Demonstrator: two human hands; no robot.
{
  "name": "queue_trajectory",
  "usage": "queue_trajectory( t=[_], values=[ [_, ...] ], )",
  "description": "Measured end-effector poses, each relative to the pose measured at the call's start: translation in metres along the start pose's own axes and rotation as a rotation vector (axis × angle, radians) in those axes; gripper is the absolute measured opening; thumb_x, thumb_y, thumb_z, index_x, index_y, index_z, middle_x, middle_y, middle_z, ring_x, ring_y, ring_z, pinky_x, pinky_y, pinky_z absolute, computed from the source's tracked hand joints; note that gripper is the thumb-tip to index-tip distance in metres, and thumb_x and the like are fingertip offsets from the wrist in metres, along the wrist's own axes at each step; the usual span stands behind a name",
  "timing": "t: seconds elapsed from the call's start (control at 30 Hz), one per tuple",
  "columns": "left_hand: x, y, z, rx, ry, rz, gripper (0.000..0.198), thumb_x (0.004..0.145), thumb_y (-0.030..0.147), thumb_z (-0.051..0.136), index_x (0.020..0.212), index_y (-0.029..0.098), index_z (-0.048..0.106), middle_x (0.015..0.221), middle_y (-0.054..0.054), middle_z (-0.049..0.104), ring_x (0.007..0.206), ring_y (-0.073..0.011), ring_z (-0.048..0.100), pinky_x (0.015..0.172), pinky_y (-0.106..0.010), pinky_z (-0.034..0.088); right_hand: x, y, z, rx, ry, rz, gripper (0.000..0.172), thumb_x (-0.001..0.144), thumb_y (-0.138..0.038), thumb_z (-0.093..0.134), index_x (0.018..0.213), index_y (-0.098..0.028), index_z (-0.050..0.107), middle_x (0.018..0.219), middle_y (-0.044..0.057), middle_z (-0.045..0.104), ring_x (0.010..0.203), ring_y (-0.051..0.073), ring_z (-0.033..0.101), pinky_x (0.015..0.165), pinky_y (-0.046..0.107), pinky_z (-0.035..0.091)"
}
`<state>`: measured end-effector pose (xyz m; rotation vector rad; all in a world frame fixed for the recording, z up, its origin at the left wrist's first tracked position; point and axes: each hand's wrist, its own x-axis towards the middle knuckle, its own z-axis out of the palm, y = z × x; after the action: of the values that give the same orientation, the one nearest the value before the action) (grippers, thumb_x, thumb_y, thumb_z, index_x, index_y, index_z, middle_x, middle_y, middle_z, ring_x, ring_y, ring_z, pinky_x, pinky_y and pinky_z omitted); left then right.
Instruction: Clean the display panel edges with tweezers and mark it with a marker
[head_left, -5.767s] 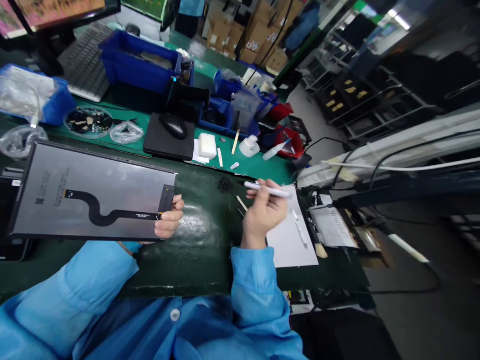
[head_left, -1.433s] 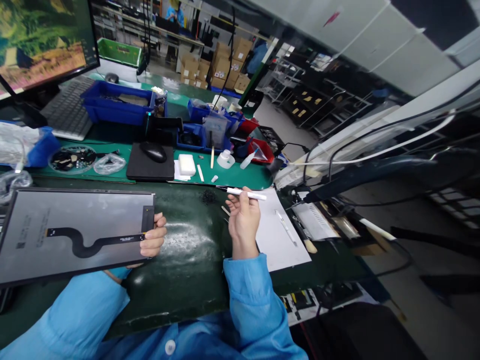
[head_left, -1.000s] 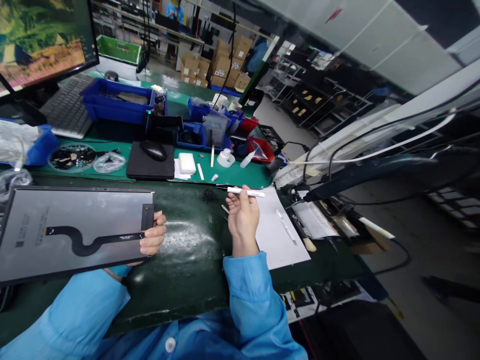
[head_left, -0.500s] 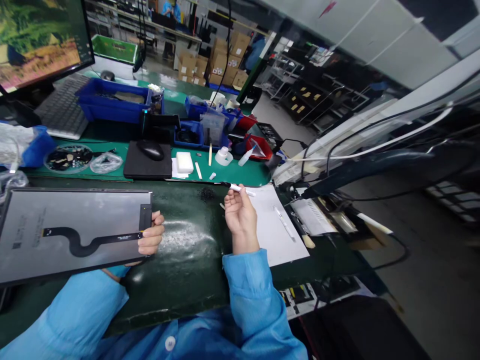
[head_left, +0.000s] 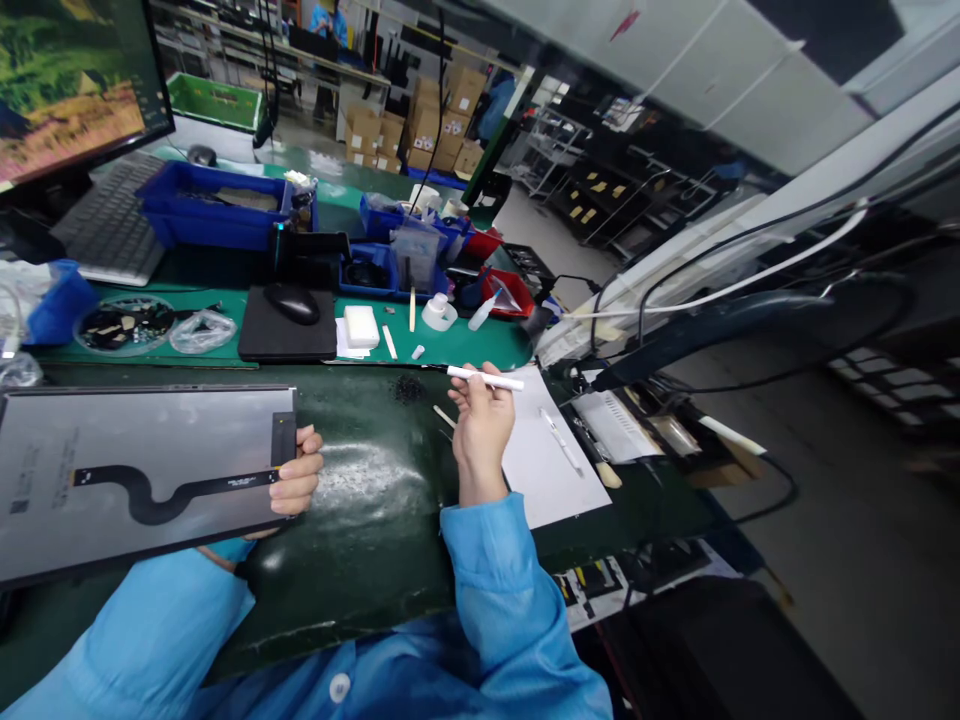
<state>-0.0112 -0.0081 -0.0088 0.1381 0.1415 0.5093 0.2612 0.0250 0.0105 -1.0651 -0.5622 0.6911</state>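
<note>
My left hand (head_left: 297, 480) grips the right edge of a large grey display panel (head_left: 112, 455), held back side up over the dark green mat (head_left: 375, 520). A black flex cable (head_left: 172, 492) winds across the panel's back to my thumb. My right hand (head_left: 480, 425) is raised above the mat and pinches a white pen-like tool (head_left: 486, 378), which lies level and points left and right. A small heap of black bits (head_left: 409, 388) lies on the mat just left of that hand.
A white sheet (head_left: 551, 460) with a thin tool and a brush lies right of my hand. Behind are a black mouse on its pad (head_left: 289, 322), a white block (head_left: 361, 325), small bottles (head_left: 439, 312), blue bins (head_left: 214, 205), a keyboard (head_left: 112, 235) and a monitor (head_left: 67, 90). The bench edge drops off at right.
The view has drifted up and right since the earliest frame. My right hand twirled the white tool slightly and holds it level again. The panel stays in my left hand.
</note>
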Motion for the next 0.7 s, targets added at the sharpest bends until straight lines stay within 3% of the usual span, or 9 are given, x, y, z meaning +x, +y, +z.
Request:
queue_trajectory(
  t=[0.17, 0.37, 0.53, 0.7],
  values=[
    [0.001, -0.001, 0.002, 0.009, 0.057, -0.010, 0.050, 0.101, 0.021, 0.014, 0.074, 0.017, 0.055, 0.051, 0.006, 0.029, 0.034, -0.0092, 0.019, 0.033, -0.021, 0.030, -0.006, -0.004, 0.001, -0.115, -0.039, -0.121, 0.037, 0.076, -0.031, 0.077, 0.107, -0.020, 0.061, 0.098, 0.002, 0.073, 0.078, 0.011, 0.068, 0.067, 0.023, 0.054],
    [0.002, -0.001, 0.004, 0.007, 0.044, -0.007, 0.051, 0.100, 0.020, 0.012, 0.073, 0.018, 0.055, 0.049, 0.006, 0.026, 0.034, -0.0095, 0.015, 0.032, -0.021, 0.027, -0.008, -0.003, 0.001, -0.177, -0.102, -0.136, 0.033, 0.076, -0.029, 0.076, 0.104, -0.018, 0.063, 0.096, 0.004, 0.075, 0.078, 0.013, 0.067, 0.068, 0.024, 0.054],
    [0.002, -0.003, 0.004, -0.051, 0.039, 0.022, 0.052, 0.101, 0.022, 0.009, 0.071, 0.019, 0.052, 0.048, 0.008, 0.023, 0.033, -0.0090, 0.011, 0.029, -0.020, 0.022, 0.003, 0.002, -0.004, -0.158, -0.082, -0.131, 0.035, 0.079, -0.038, 0.071, 0.106, -0.019, 0.058, 0.094, 0.005, 0.074, 0.075, 0.014, 0.068, 0.063, 0.026, 0.056],
    [0.003, -0.006, 0.004, -0.026, 0.023, 0.043, 0.054, 0.101, 0.021, 0.009, 0.073, 0.017, 0.055, 0.048, 0.008, 0.024, 0.034, -0.0085, 0.010, 0.029, -0.020, 0.022, 0.009, 0.002, -0.008, -0.174, -0.043, -0.159, 0.032, 0.077, -0.041, 0.073, 0.095, -0.019, 0.059, 0.086, 0.002, 0.069, 0.071, 0.013, 0.064, 0.060, 0.025, 0.054]
  ],
)
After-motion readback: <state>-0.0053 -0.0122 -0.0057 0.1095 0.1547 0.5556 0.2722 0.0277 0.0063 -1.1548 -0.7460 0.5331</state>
